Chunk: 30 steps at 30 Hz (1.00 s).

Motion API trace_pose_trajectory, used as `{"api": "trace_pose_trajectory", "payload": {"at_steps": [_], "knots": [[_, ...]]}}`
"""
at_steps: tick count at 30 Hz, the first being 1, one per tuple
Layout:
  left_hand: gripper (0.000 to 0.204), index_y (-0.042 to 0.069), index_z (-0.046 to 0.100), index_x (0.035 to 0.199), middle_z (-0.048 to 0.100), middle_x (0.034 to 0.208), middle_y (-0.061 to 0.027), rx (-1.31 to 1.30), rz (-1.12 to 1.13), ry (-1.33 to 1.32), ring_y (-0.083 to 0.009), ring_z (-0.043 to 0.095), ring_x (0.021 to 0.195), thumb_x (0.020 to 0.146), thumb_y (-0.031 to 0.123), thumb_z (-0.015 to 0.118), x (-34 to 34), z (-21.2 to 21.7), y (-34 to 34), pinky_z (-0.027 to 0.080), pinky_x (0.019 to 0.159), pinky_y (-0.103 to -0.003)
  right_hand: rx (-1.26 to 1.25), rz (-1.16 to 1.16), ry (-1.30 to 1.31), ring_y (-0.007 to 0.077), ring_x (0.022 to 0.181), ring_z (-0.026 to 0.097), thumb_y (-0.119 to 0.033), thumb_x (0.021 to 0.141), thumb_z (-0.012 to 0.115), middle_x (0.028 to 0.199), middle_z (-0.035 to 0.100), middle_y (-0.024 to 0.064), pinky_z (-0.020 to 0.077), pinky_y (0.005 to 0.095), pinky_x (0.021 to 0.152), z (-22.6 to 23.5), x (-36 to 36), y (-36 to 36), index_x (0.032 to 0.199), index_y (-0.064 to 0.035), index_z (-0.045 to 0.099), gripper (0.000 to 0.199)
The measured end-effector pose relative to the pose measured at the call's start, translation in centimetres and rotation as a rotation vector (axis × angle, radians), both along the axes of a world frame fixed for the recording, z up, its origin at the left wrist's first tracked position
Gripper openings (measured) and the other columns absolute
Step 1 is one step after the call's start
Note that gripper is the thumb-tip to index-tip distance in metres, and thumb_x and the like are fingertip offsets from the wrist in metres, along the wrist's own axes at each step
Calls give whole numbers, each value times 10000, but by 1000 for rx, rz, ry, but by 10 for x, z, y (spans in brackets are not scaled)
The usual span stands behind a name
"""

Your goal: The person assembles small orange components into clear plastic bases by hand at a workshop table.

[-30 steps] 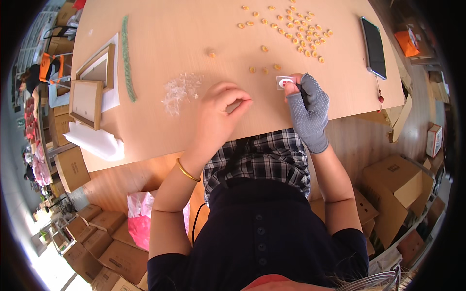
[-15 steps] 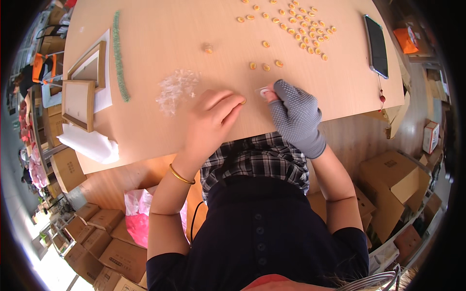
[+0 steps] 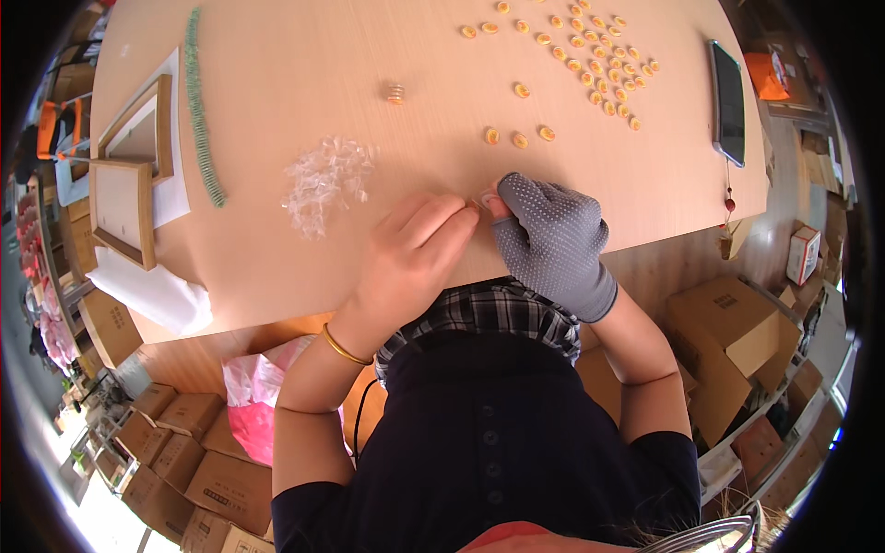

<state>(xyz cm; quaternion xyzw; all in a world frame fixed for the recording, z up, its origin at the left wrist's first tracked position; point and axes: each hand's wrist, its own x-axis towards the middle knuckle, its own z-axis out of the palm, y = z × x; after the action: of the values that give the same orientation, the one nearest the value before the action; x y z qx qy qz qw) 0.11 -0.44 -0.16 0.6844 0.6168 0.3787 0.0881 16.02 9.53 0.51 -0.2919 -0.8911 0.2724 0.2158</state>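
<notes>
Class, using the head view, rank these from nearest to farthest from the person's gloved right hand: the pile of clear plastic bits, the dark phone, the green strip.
From the right hand:
1. Pile of clear plastic bits, to its left.
2. Dark phone, up at the table's right edge.
3. Green strip, far left.

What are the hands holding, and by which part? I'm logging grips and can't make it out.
A small pale piece sits pinched between the left hand and the gloved right hand, at the table edge. Fingers hide which part.
</notes>
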Motion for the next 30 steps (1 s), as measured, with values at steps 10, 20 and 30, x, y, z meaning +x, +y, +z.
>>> {"api": "trace_pose_trajectory", "payload": {"at_steps": [10,20,30], "knots": [[288,-7,646,981,599,996,-86,-6,-62,41,-247,634,875,695,8,672,-4,-5,-3,544,709,-342,-78,76,-105,296,625,647,-123,757,732,710,624,77,508,390,553,14,-3,4,905,-102,578,214],[248,-12,655,956,618,979,-87,-16,-50,31,-256,643,849,714,-34,707,-3,-2,-2,547,717,-353,-160,-18,41,312,625,646,-77,750,709,694,611,85,508,378,548,0,-2,2,892,-99,582,191],[295,-18,643,978,600,999,-93,-21,-63,33,-252,638,877,685,4,669,-3,-3,-2,553,727,-348,-119,43,-76,302,600,633,-99,746,713,684,603,81,502,384,542,11,-5,3,870,-103,562,196]]}}
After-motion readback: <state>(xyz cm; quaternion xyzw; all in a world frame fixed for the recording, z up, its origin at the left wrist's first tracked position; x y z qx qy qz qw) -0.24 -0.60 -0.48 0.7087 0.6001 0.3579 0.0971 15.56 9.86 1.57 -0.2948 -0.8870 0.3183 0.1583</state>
